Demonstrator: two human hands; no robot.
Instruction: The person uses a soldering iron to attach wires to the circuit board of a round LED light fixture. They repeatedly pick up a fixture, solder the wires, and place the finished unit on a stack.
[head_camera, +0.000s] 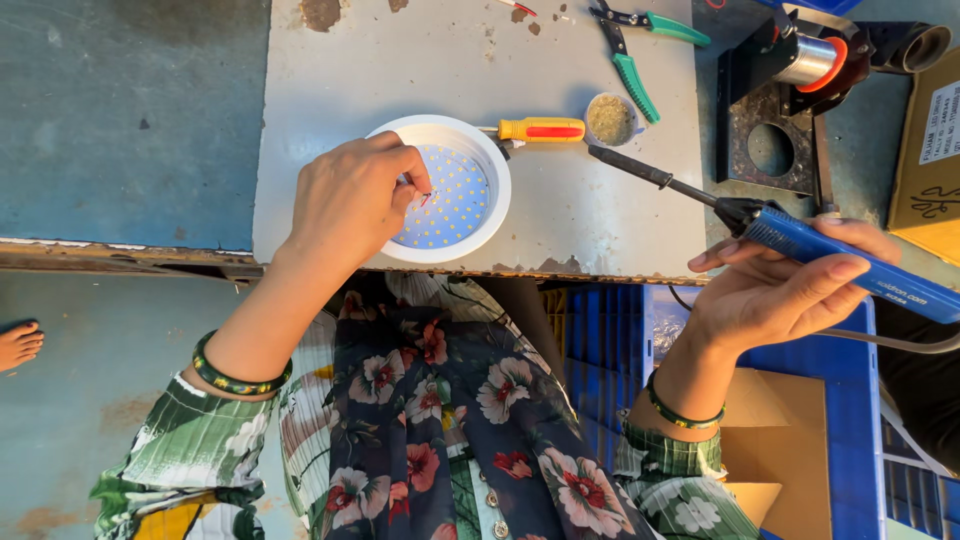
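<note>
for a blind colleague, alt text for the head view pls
A person's left hand pinches thin wires over a round white LED lamp on a worn metal table, while the right hand holds a blue soldering iron.

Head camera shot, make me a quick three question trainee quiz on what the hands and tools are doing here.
1. True or false: the right hand holds the blue-handled soldering iron with its tip touching the round white lamp.
2. Which tool lies nearest the lamp's rim? A) green-handled pliers B) yellow-handled screwdriver C) wire spool
3. What is the left hand doing?

Key
1. False: the tip points toward the small round pot, apart from the lamp.
2. B
3. Its fingertips pinch something small, too small to identify, over the lamp's dotted LED board.
</note>
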